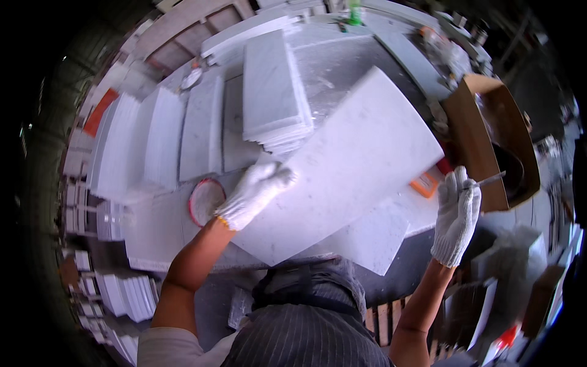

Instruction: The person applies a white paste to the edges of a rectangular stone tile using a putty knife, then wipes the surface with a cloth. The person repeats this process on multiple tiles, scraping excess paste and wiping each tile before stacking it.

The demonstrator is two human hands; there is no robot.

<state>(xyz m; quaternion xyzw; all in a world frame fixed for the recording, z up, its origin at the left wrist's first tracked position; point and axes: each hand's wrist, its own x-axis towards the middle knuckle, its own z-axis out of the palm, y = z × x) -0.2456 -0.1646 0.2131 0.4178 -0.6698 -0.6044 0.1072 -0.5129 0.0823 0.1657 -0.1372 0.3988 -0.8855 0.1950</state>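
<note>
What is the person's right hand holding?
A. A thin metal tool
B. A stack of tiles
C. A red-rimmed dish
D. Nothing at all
A: the gloved right hand is closed around a thin metal tool that pokes out toward the brown cardboard box, while the left hand rests on the large white stone slab.

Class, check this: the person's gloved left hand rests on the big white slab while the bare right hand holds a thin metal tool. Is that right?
Not quite. The right hand is gloved too, in white knit like the left hand. The head view shows it gripping the thin metal tool beside the big white slab.
</note>
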